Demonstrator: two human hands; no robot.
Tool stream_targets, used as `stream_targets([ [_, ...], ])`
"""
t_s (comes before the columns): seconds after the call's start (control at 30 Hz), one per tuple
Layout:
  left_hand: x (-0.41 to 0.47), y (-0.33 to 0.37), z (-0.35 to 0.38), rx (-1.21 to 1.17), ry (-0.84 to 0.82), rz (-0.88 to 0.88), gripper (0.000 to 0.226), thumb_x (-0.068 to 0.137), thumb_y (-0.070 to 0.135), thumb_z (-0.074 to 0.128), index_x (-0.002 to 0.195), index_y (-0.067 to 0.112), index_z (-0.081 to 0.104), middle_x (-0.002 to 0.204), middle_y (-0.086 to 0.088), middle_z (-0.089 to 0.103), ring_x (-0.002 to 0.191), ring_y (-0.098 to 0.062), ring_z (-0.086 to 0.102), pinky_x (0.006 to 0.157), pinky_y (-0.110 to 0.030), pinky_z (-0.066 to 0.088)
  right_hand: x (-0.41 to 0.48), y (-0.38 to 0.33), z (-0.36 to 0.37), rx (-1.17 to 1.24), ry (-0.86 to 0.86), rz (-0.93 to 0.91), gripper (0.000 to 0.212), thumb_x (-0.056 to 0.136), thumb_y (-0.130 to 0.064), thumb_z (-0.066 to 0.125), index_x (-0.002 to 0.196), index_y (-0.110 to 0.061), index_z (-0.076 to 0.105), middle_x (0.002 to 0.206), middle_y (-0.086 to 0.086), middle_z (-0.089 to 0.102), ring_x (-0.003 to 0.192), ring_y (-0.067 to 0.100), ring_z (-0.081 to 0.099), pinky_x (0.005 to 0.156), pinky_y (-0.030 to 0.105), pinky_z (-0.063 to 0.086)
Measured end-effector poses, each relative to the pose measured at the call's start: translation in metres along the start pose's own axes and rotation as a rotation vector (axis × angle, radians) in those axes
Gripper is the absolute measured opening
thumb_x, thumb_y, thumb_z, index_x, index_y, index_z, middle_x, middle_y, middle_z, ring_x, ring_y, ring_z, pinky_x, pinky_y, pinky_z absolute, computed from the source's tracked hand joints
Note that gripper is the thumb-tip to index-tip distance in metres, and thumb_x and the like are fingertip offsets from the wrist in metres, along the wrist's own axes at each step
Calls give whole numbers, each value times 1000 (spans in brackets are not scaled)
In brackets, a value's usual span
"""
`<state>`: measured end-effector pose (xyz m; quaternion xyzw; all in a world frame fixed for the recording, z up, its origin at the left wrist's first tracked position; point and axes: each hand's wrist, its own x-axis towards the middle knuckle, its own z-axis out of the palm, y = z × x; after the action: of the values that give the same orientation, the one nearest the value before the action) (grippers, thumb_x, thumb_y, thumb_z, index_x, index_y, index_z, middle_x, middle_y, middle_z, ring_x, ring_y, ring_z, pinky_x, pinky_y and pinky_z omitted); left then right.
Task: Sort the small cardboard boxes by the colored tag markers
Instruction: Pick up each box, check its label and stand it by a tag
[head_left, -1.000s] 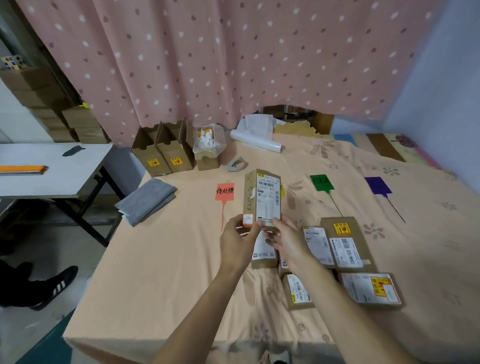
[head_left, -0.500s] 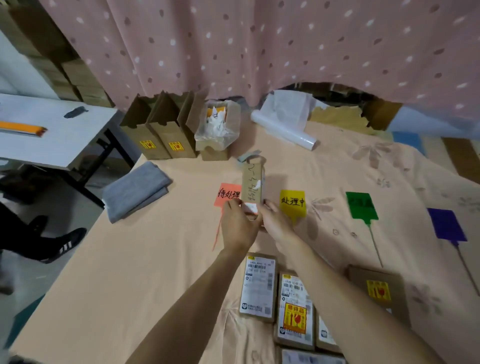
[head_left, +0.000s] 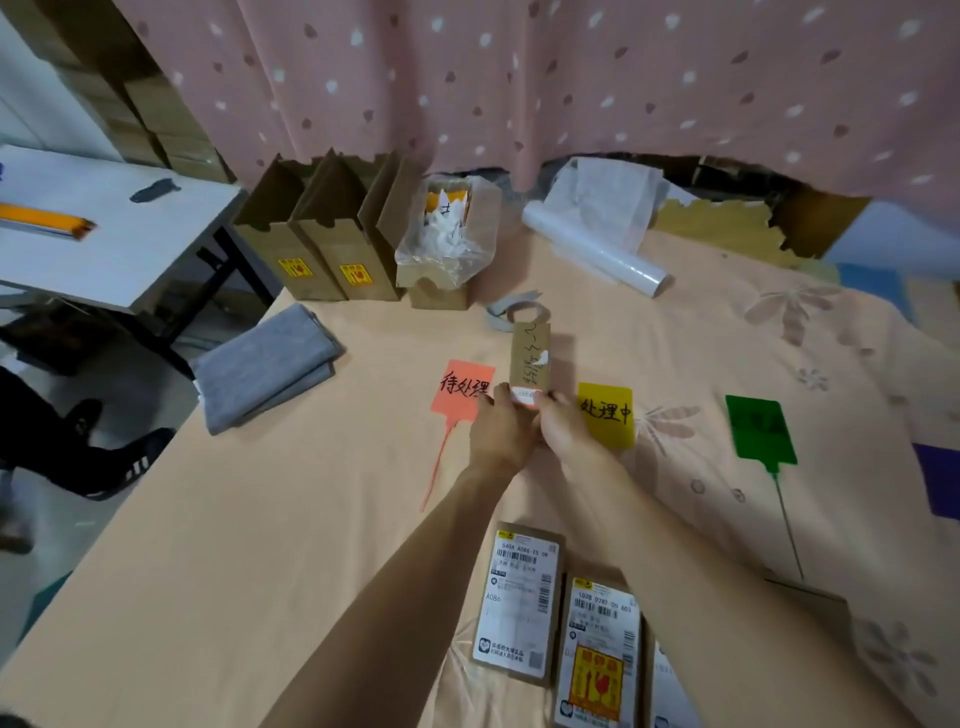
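Cardboard box, long axis running away from the person, is gripped at its near end by left hand and right hand, between red tag and yellow tag.

Both bare forearms are stretching forward. The left hand and right hand are together pinching a small brown cardboard box.

Pink white-dotted curtain; peach floral sheet; yellow tag; green tag.
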<state>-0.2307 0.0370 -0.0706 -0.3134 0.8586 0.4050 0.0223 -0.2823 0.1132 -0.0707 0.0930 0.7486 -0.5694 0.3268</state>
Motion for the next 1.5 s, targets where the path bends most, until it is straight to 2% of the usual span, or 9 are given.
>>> stream_targets([
  [0.23, -13, -2, -25, 112, -53, 73, 57, 99, 37, 56, 150, 21, 39, 137, -17, 54, 122, -39, 57, 89, -40, 45, 26, 33, -4, 14, 1, 75, 68, 71, -76, 53, 108, -23, 75, 99, 5, 77, 87, 25, 70, 81, 40, 59],
  [0.43, -53, -9, -68, 225, -89, 109, 43, 99, 42, 56, 138, 23, 59, 134, -10, 64, 119, -29, 62, 94, -35, 48, -72, 6, -12, -25, 71, 86, 28, 102, -50, 48, 114, -25, 53, 111, 5, 62, 99, 31, 74, 98, 43, 58],
  [0.6, -107, -26, -93, 267, -183, 133, 31, 100, 26, 49, 120, 26, 73, 122, -6, 74, 113, -30, 66, 93, -32, 50, -113, 39, -16, -146, 54, 67, 60, 86, -53, 52, 116, -1, 61, 107, 16, 69, 100, 32, 69, 95, 44, 57],
  [0.73, -158, -41, -113, 243, -207, 155, 29, 98, 27, 52, 118, 26, 74, 118, -5, 76, 113, -27, 67, 92, -28, 48, -172, 67, -17, -227, 74, 58, 41, 94, -44, 54, 101, -4, 60, 83, 10, 59, 89, 35, 68, 84, 43, 56],
  [0.9, -202, -74, -118, 146, -288, 120, 27, 96, 23, 54, 112, 24, 75, 107, -9, 78, 107, -31, 71, 93, -34, 56, -227, 102, -16, -307, 130, 61, 39, 94, -42, 57, 100, -4, 66, 95, 16, 67, 94, 34, 68, 85, 49, 57],
  [1.07, -237, -96, -104, 96, -364, 111, 29, 96, 27, 52, 114, 21, 74, 108, -10, 78, 103, -31, 72, 93, -38, 57, -282, 124, -10, -358, 155, 51, 38, 93, -28, 53, 65, -20, 29, 62, 2, 28, 57, 20, 29, 61, 37, 19],
  [1.23, -255, -110, -88, 128, -379, 84, 34, 98, 30, 52, 126, 21, 68, 115, -6, 75, 109, -27, 67, 87, -28, 48, -287, 143, -5, -353, 108, 18, 24, 87, -39, 52, 83, -15, 50, 76, 9, 48, 75, 23, 49, 72, 37, 34],
  [1.37, -253, -121, -77, 119, -392, 18, 49, 103, 37, 46, 147, 15, 51, 142, -8, 62, 132, -28, 56, 104, -30, 41, -274, 157, 3, -259, 117, 21, 60, 83, -46, 58, 108, 8, 63, 83, 9, 56, 79, 24, 54, 76, 37, 40],
  [1.5, -248, -130, -62, 74, -424, -21, 53, 103, 42, 46, 145, 10, 51, 142, -8, 59, 133, -30, 54, 107, -35, 41, -262, 162, 11, -205, 91, -4, 22, 95, -31, 60, 92, -11, 69, 81, -3, 59, 75, 15, 55, 65, 28, 39],
])
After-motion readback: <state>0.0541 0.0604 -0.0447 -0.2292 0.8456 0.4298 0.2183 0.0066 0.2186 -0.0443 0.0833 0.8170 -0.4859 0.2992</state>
